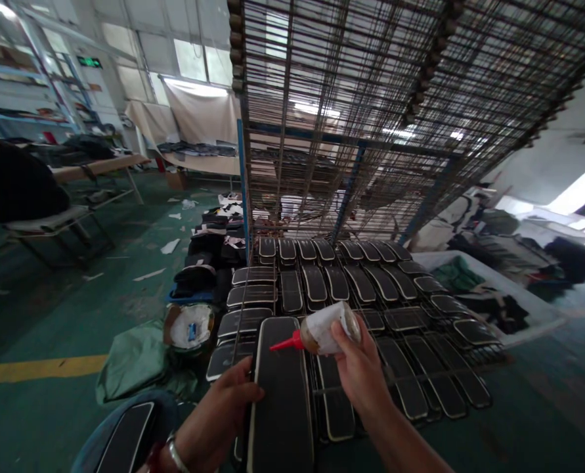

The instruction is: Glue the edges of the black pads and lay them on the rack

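In my right hand (358,355) is a glue bottle (324,328) with a pale label, tilted so that its red nozzle points left and slightly down. The nozzle tip is over the upper part of a long black panel (280,401) with rounded corners and a pale edge. My left hand (230,401) grips this panel by its left side, thumb on the top face. Below and beyond it, many similar black panels (361,284) lie in rows on a wire rack. Another such panel (126,439) rests at the lower left, near my knee.
A tall wire-mesh rack (331,98) with a blue frame leans overhead. Left of the panels stand a round tub (190,328), a green cloth (137,358) and dark piled pieces (198,269). A white bin (523,315) with fabric is at right; a chair (50,220) stands far left.
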`<action>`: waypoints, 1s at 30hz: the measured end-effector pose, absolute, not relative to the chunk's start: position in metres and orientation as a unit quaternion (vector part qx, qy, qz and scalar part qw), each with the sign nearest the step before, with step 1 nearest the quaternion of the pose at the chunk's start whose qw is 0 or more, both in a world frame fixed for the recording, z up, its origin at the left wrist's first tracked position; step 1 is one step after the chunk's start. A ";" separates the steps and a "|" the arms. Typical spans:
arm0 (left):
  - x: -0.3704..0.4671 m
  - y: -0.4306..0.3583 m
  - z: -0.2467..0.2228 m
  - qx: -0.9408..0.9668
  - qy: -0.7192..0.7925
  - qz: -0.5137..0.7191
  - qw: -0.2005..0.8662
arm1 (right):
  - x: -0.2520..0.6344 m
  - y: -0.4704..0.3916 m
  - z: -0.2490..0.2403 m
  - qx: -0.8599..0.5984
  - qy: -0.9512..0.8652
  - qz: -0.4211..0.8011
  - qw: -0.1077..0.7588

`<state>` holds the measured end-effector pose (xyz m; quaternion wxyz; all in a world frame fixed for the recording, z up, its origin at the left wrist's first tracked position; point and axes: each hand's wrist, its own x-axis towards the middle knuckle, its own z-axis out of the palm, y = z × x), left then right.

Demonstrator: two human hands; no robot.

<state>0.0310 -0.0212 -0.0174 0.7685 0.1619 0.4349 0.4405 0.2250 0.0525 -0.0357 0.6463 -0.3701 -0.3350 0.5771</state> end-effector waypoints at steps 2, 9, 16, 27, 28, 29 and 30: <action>0.030 -0.021 -0.016 0.164 0.438 0.444 0.764 | 0.229 0.047 -0.038 -0.372 -0.343 0.587 0.632; 0.021 -0.020 -0.010 0.171 0.438 0.447 0.761 | 0.263 0.052 -0.029 -0.372 -0.391 0.596 0.594; 0.023 -0.019 -0.017 0.175 0.439 0.446 0.761 | 0.257 0.053 -0.031 -0.328 -0.428 0.556 0.633; 0.013 0.009 -0.035 0.178 0.471 0.458 0.732 | 0.285 0.042 -0.050 -0.307 0.080 0.773 0.549; 0.011 0.015 -0.040 0.183 0.477 0.462 0.725 | 0.293 0.043 -0.051 -0.283 0.126 0.762 0.569; 0.009 0.022 -0.047 0.190 0.487 0.463 0.715 | 0.302 0.043 -0.052 -0.268 0.164 0.744 0.590; 0.006 0.031 -0.054 0.197 0.500 0.466 0.703 | 0.313 0.042 -0.054 -0.260 0.194 0.722 0.611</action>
